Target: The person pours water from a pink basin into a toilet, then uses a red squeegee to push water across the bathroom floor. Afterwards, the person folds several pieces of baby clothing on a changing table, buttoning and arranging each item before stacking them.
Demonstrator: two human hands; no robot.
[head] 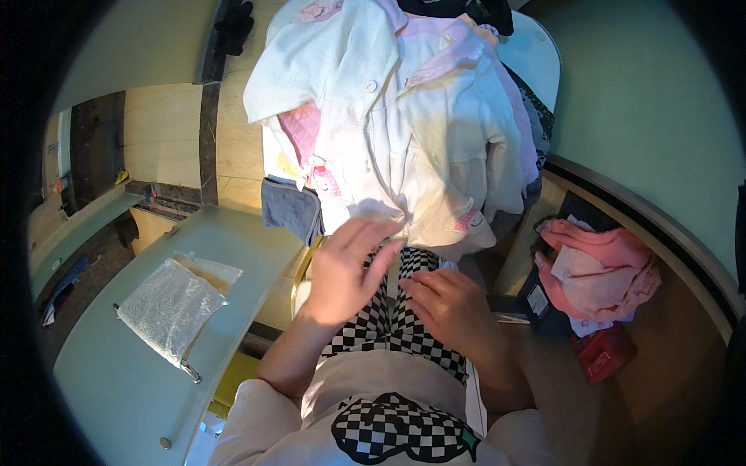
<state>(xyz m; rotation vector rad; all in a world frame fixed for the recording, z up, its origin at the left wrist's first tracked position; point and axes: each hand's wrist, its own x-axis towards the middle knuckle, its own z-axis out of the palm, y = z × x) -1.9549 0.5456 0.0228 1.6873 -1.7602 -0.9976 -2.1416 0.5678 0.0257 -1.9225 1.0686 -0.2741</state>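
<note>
A small white jacket with a button and a cartoon patch point(344, 70) lies spread, front flaps parted, over other clothes on a white table point(533, 52). Pink quilted cloth shows beneath its sleeve. My left hand point(349, 268) is at the jacket's near hem, fingers bent and thumb apart; whether the fingertips touch the cloth is unclear. Lower and to the right, my right hand point(449, 309) hovers above my checkered trousers point(419, 332), fingers loosely curled and holding nothing. A folded grey cloth point(290, 207) rests at the table's near left corner.
At the left, a bubble-wrap pouch point(172, 309) lies over a metal handle on a frosted glass door panel point(116, 373). Pink clothes point(600, 268) are piled at the right, with a red packet point(603, 352) below them. Dark clothing point(489, 14) lies at the table's far end.
</note>
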